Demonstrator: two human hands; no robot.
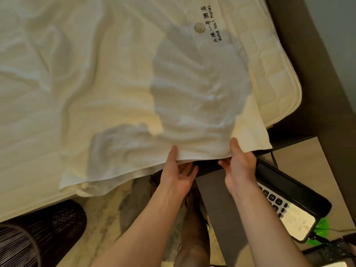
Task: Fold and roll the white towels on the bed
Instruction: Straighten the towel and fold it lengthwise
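A white towel (134, 116) lies spread and wrinkled over the bed (28, 132), its near edge hanging past the mattress side. My left hand (178, 174) pinches that near edge, thumb on top and fingers underneath. A little to the right, my right hand (238, 166) grips the same edge close to the towel's right corner, thumb on top. The corner (264, 143) sticks out past my right hand.
A hotel logo (208, 26) is printed on the bedding at the upper right. A bedside table (308, 160) with a black telephone (289, 199) stands right of my hands. A dark woven basket (38, 234) sits at the lower left. Patterned floor lies below.
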